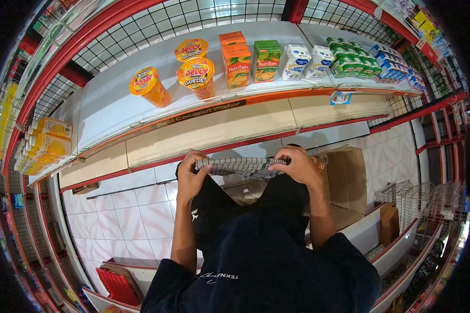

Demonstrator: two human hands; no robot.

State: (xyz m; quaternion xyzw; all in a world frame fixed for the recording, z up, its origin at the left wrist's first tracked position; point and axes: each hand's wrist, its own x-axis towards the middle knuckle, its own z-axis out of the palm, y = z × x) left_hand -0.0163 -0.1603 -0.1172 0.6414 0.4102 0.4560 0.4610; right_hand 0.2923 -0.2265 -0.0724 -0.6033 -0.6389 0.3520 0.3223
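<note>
The cloth [234, 167] is grey with dark lines, the 3 cup lids [195, 70] yellow-orange.

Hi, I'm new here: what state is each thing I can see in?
Cloth: held between both hands, partly bunched
Left hand: fingers pinching the cloth's left end
Right hand: fingers pinching its right end
Jelly cups: standing, lids on
Orange boxes: upright
Green box: upright
White cartons: upright, side by side
Cardboard box: open, on the floor

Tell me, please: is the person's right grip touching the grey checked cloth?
Touching. The head view shows the right grip pinching the grey checked cloth at its right end, thumb against it.
</note>
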